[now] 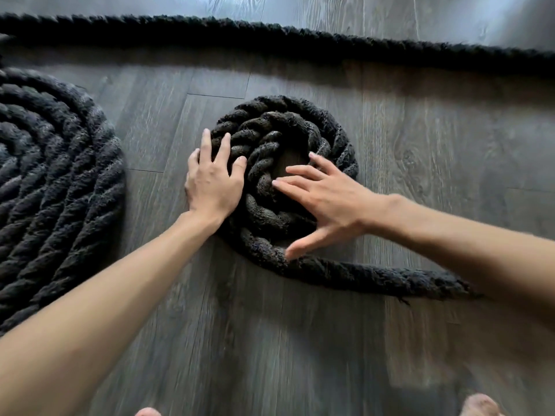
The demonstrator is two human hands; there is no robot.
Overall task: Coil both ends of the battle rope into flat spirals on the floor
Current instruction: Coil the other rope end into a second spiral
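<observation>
Nearest, bare toes (pixel 480 405) rest on the grey plank floor (pixel 300 340). Beyond them, the left hand (pixel 214 181) lies flat, fingers spread and nearly straight, pressing the outer left turn of the small rope spiral (pixel 288 115). The right hand (pixel 327 202) is splayed wide, with its fingertips touching an inner turn and its thumb at the outer near turn. Neither hand grips. A loose tail (pixel 390 277) leaves this spiral rightward. A larger flat spiral (pixel 54 175) lies to the left, apart from it. Farthest, a straight rope run (pixel 270 37) crosses the floor.
</observation>
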